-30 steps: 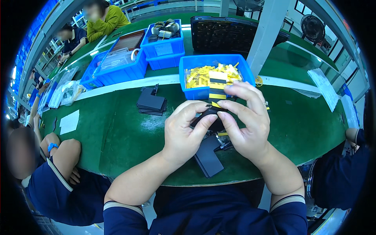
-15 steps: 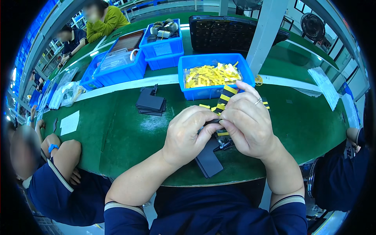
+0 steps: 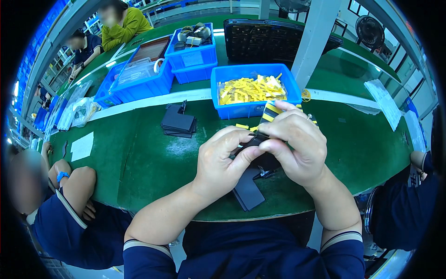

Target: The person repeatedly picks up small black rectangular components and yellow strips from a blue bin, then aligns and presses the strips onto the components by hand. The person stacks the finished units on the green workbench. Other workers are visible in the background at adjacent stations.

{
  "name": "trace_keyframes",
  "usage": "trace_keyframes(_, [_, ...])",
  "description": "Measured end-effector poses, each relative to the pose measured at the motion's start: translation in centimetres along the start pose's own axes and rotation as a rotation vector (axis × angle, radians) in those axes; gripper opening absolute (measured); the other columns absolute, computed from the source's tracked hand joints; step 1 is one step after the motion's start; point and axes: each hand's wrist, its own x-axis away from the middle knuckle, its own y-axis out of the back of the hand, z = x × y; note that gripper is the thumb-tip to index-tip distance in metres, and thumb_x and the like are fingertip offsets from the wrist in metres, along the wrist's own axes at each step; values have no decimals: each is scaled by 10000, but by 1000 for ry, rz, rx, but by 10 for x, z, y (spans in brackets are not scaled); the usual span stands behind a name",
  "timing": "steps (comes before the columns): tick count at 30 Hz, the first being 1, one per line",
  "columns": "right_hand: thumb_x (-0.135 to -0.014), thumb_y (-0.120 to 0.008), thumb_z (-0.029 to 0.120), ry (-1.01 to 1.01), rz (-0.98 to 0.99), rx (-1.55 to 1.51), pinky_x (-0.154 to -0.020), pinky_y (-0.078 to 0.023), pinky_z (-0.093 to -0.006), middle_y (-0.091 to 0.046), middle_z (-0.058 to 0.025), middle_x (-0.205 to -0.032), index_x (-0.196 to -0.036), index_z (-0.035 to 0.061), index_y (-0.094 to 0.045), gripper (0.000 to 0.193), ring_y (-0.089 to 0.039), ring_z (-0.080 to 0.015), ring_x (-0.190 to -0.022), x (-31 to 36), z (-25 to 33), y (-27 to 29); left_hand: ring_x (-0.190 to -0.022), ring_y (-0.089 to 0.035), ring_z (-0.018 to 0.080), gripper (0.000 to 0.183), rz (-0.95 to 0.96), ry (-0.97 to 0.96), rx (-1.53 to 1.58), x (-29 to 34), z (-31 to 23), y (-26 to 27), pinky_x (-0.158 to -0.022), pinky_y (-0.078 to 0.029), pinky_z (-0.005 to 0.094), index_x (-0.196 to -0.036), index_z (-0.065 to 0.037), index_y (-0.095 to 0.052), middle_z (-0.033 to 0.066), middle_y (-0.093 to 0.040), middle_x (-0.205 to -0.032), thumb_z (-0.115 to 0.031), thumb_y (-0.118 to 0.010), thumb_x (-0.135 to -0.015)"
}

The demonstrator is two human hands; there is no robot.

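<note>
Above the near part of the green table, my left hand (image 3: pixel 222 157) pinches a small dark piece (image 3: pixel 259 139) between thumb and fingers. My right hand (image 3: pixel 299 144) meets it from the other side, its thumb and index finger closed on the same piece. A black-and-yellow striped sheet (image 3: pixel 270 111) shows beyond my right fingers; whether they touch it I cannot tell. Under my hands lie flat dark-grey plates (image 3: pixel 249 191), with a black cable-like part (image 3: pixel 265 174) beside them. My fingers hide most of the held piece.
A blue bin (image 3: pixel 255 110) full of yellow strips stands just beyond my hands. Left of it sits a stack of dark plates (image 3: pixel 179 123). Farther back are more blue bins (image 3: pixel 147 83) and a grey post (image 3: pixel 315 46). A person's arm (image 3: pixel 78 182) rests at the left edge.
My right hand has turned and its raised fingers have come down closer to the held piece. The dark piece has tilted, and the striped sheet looks more upright. My left hand has barely moved.
</note>
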Motion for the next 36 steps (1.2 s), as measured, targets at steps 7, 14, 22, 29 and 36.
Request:
trace_keyframes(7, [-665,-726,39,-43,-202,240,-699,-467,-338,-589,-95,-776,-861,10,-649,213,-579,-244,-713,-3,-9,9,-737,-622,170,210,-88,75,79,-3,2,2,-611,-534,265,-922,25,-594,119,-601,-866,-91,-697,-780])
trace_keyframes(14, [-695,-689,-6,-315,-163,-54,-694,-469,-289,-614,-94,-758,-819,12,-675,126,-597,-202,-714,-1,-5,4,-754,-591,92,147,-43,25,-75,-4,4,6,-608,-504,203,-886,28,-595,70,-575,-912,-68,-672,-806])
trace_keyframes(22, [-767,-674,47,-555,-88,-350,-690,-459,-256,-640,-89,-800,-843,2,-682,89,-606,-151,-756,-1,-6,7,-767,-598,119,168,-110,92,67,-5,2,4,-635,-507,227,-903,31,-594,72,-569,-906,-86,-672,-811])
trace_keyframes(29, [-795,-639,61,-542,-120,-353,-683,-456,-269,-623,-87,-804,-835,-13,-643,84,-596,-160,-742,3,-7,-1,-776,-552,86,168,-64,168,148,-6,3,6,-671,-467,213,-903,34,-591,47,-532,-911,-93,-668,-826])
trace_keyframes(36, [-781,-610,32,-458,-153,-215,-666,-448,-268,-598,-81,-780,-805,-10,-603,49,-584,-160,-734,5,-4,-5,-752,-607,131,196,-59,106,67,-5,6,4,-627,-539,242,-946,41,-594,94,-569,-904,-76,-671,-808])
